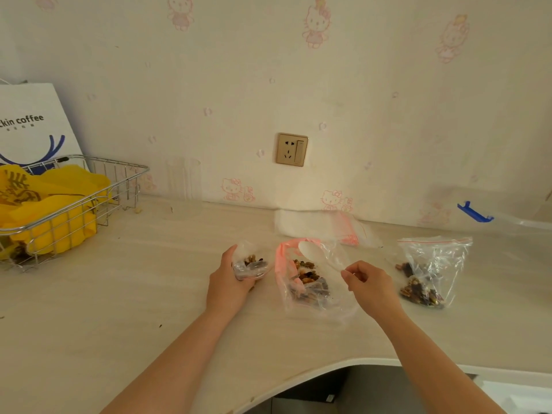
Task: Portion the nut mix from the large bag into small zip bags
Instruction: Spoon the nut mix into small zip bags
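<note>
The large clear bag with a pink rolled-down mouth lies open on the desk, nut mix inside it. My left hand grips a small zip bag holding some nut mix, just left of the large bag. My right hand pinches the handle of a white plastic spoon, whose bowl hovers over the large bag's mouth. A filled small zip bag with a red seal line lies to the right. A stack of unused zip bags rests against the wall.
A wire basket with yellow plastic bags stands at the left, a white paper coffee bag behind it. A blue clip lies at the far right by the wall. The desk's curved front edge runs below my arms.
</note>
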